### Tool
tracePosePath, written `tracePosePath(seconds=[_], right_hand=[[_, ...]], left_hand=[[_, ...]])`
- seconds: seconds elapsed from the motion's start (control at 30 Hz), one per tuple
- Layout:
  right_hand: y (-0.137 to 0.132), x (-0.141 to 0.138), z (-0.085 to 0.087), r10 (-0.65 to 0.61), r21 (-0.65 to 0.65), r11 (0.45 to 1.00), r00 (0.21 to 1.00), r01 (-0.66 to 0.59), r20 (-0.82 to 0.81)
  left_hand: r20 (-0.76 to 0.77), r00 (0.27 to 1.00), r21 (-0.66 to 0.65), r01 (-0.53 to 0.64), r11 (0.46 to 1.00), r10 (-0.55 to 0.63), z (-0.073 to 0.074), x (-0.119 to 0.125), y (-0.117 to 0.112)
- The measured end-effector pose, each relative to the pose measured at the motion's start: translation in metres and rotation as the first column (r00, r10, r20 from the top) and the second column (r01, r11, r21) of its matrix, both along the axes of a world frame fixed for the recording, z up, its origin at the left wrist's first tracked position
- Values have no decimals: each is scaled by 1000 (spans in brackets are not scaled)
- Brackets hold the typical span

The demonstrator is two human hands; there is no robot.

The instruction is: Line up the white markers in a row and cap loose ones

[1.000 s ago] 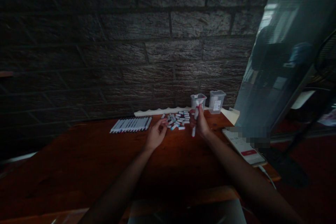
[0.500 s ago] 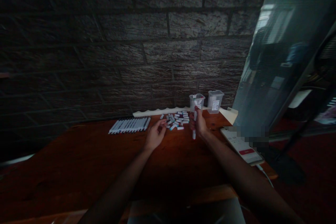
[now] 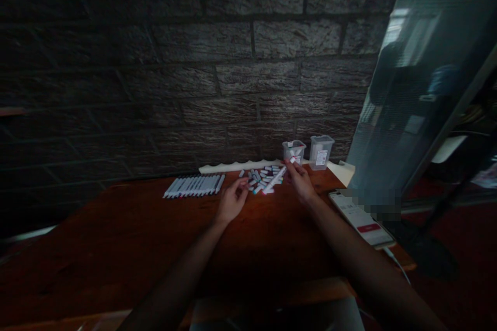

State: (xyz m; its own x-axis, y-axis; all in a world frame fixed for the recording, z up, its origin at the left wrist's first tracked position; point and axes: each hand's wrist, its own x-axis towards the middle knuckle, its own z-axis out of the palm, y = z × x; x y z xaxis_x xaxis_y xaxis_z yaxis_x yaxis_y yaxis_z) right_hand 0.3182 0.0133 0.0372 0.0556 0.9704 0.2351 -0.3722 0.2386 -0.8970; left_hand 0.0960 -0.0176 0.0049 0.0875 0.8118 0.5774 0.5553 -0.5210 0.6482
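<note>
A white marker (image 3: 275,179) slants down to the left from the fingers of my right hand (image 3: 302,181), which is closed on it. The marker's lower end shows a pink-red tip and lies in front of a loose pile of short white marker caps (image 3: 254,176) with coloured ends. My left hand (image 3: 232,200) is at the left edge of that pile, fingers curled in toward the thumb. Whatever is between those fingertips is too dark and small to make out. Left of it lies a tidy row of white markers (image 3: 194,186), side by side on the wooden table (image 3: 155,238).
Two clear plastic boxes stand against the wall: one box (image 3: 288,152) with some pieces in it, another box (image 3: 321,153) to its right. A phone (image 3: 361,220) with a cable lies at the table's right. A pale wavy-edged strip (image 3: 240,166) runs along the back.
The marker in my right hand has swung from nearly upright to a slant, its lower end now to the left over the caps. My left hand has barely moved.
</note>
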Motion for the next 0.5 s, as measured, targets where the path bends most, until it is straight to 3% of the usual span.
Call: tracePosePath(seconds=[0.1,0.17,0.33,0.5], right_hand=[[4,12,7,-19,92,995,994,29,-105],[8,24,12,-105,153,980,984,127,-141],[14,48,16,-357,245,898,930,366,-80],[15,51,13,-409,325,862,912,389,-6]], left_hand=[[-8,1000,-3,0,1000,0,0,0,0],[-10,1000,1,5,1000,-5,-1,0,0],[-19,1000,9,5,1000,-5,-2,0,1],[-12,1000,4,2,1000,-2,-5,-1,3]])
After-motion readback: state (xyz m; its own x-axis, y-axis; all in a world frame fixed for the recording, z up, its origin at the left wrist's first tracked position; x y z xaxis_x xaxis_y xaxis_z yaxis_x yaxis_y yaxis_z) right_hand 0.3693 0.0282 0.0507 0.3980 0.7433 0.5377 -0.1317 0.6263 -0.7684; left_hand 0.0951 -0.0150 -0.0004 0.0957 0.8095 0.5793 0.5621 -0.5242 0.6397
